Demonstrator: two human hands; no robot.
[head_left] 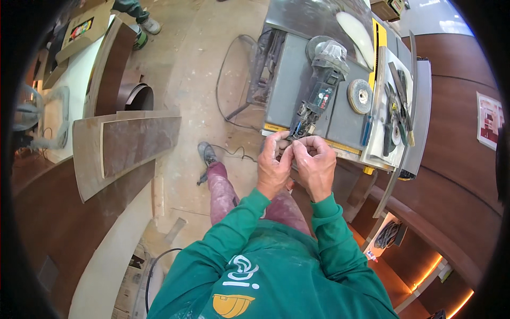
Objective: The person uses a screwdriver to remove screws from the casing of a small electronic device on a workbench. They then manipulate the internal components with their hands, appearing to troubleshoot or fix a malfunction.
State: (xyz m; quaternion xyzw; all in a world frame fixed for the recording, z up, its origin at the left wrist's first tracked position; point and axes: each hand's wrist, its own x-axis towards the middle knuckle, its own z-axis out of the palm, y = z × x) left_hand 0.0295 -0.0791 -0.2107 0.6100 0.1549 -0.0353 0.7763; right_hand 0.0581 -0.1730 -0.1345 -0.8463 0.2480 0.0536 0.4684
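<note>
An angle grinder (325, 74) lies on a grey machine table (285, 80), its disc end pointing away from me. At its near end the casing is off, and the inner parts and wires (304, 119) show. Both hands meet just at this near end. My left hand (274, 164) is closed in a pinch, thumb against fingers. Beside it, nearly touching, my right hand (315, 165) is pinched too. Whatever sits between the fingertips is too small and hidden to name. A round abrasive disc (360, 96) lies right of the grinder.
Pliers (392, 101) and other hand tools lie on a white board at the right. A black cable (217, 87) loops over the floor left of the table. Curved brown panels (139, 143) stand at the left. Another person's shoe (151, 26) shows at the far left.
</note>
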